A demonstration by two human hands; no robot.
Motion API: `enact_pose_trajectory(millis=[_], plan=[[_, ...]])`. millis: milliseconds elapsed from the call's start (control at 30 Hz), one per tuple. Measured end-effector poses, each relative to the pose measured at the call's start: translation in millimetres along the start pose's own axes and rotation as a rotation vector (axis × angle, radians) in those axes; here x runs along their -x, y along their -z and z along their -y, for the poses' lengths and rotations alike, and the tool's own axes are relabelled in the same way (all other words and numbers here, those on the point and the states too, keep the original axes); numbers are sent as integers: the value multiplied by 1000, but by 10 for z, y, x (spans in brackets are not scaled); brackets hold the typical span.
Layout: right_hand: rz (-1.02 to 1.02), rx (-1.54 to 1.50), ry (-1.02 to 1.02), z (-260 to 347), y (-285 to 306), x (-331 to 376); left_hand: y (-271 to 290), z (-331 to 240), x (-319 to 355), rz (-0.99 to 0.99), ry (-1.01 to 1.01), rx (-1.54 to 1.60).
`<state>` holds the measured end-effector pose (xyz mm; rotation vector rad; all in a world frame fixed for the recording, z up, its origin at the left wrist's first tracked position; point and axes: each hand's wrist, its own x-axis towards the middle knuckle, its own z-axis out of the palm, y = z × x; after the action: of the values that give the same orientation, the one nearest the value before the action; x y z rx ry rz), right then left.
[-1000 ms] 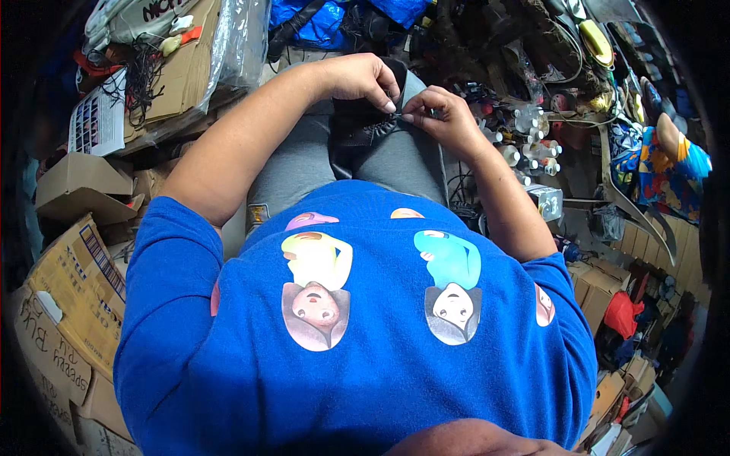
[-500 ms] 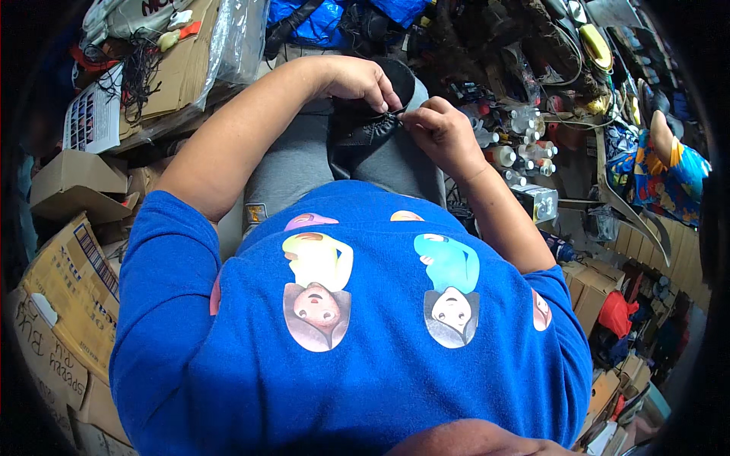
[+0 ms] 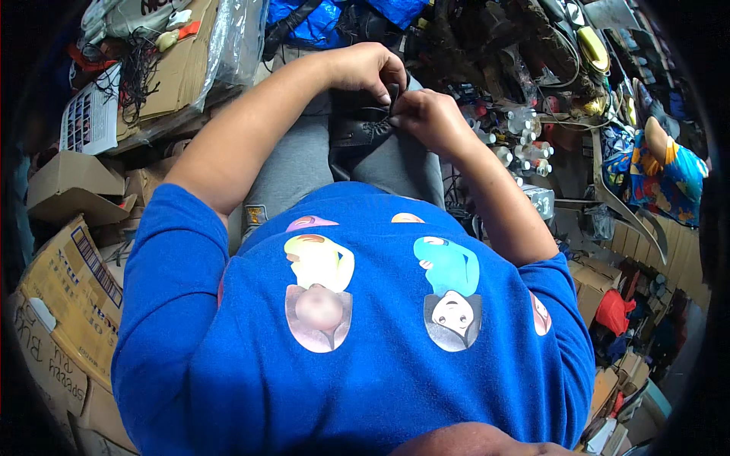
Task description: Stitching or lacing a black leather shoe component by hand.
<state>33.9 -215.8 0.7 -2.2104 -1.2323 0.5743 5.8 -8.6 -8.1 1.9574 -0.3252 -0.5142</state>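
Note:
A black leather lace-up shoe [image 3: 357,135] rests on my lap, across my grey trousers [image 3: 289,152]. Its lacing faces up, and dark lace runs over it toward my right hand [image 3: 430,118]. That hand is closed in a pinch, apparently on the black shoelace [image 3: 376,121] at the lacing's right side. My left hand [image 3: 369,70] arches over the shoe's far part, thumb and bent fingers closed around a dark edge of the shoe's opening. The fingertips of both hands nearly meet, and they hide part of the shoe.
On the left stand an open cardboard box [image 3: 72,186], a large flattened carton [image 3: 76,285] and tangled black cords [image 3: 139,80]. Several small bottles [image 3: 532,158] cluster to the right. Farther right, a person's arm in a colourful floral sleeve [image 3: 673,178] shows near a curved blade-like strip [image 3: 650,228].
My left hand has lifted slightly and moved away from the lacing, its fingers curling more. My right hand has shifted a little left and up. The shoe stays on my lap.

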Motion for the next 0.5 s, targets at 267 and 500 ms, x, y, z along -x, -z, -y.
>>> enact_pose_trajectory(millis=[267, 500], plan=[[20, -269, -62, -237, 89, 215, -201, -35, 999, -249, 199, -320], [-597, -1040, -340, -417, -125, 27, 120, -52, 1398, -130, 674, -255]])
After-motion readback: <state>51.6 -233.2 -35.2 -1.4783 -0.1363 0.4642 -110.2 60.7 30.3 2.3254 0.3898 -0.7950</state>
